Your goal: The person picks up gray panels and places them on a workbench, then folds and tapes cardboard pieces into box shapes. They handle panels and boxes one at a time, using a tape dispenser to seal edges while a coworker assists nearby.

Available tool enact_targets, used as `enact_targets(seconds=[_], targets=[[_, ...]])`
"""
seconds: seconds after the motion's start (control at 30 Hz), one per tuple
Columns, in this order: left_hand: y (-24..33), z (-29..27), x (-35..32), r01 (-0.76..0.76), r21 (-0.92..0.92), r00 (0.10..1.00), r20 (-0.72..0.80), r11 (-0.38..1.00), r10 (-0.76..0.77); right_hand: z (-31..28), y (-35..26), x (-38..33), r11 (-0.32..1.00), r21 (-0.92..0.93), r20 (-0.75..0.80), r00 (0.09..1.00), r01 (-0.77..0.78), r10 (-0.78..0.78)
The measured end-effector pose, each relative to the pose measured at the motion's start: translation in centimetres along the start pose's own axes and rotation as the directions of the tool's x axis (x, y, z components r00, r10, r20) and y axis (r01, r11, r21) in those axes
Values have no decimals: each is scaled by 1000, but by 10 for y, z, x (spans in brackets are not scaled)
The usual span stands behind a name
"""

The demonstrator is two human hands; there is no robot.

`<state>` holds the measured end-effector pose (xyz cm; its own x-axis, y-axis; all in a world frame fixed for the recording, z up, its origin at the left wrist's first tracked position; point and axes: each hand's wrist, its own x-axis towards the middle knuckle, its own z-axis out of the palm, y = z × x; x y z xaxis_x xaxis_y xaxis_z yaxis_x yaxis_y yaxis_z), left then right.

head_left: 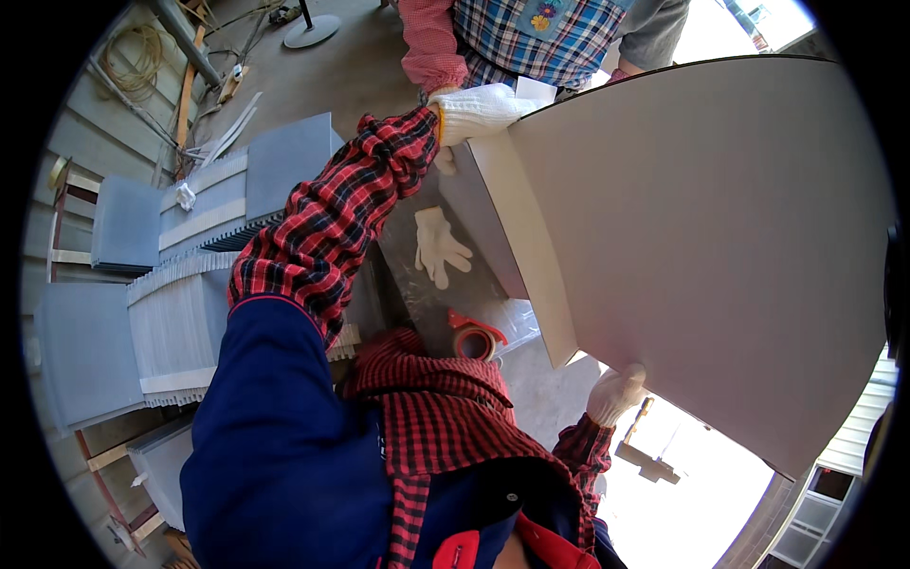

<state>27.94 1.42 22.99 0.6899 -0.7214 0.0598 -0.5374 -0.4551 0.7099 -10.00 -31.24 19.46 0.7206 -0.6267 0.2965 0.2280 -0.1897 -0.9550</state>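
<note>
Head view: the big grey panel point(720, 237) lies to the right of both your hands, its cream flap point(531, 247) along the left edge; the lens bends its outline, so you cannot be sure of its long axis. Stacked grey sheets point(81, 322) fill your left side. A co-worker point(540, 47) stands just beyond the panel's upper left corner, so room looks tight there; past its lower edge, toward the bright ground, there seems to be more. Left of the flap is a grey work surface point(431, 313). Your gloved left hand point(479, 112), arm stretched out, holds that upper left corner. Your gloved right hand point(616, 394), nearer your body, grips the lower edge close to the flap. A red tape dispenser point(474, 337) sits toward the work surface's near edge, a loose glove point(438, 245) farther in.
</note>
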Motion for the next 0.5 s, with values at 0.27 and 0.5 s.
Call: enact_targets(seconds=[0.27, 0.5], targets=[[-77, -4, 40, -866, 58, 495, 236, 496, 836, 3, 8, 0, 944, -246, 68, 976, 218, -208], [-105, 11, 56, -942, 35, 337, 61, 335, 940, -2, 7, 12, 933, -336, 62, 991, 129, -114]])
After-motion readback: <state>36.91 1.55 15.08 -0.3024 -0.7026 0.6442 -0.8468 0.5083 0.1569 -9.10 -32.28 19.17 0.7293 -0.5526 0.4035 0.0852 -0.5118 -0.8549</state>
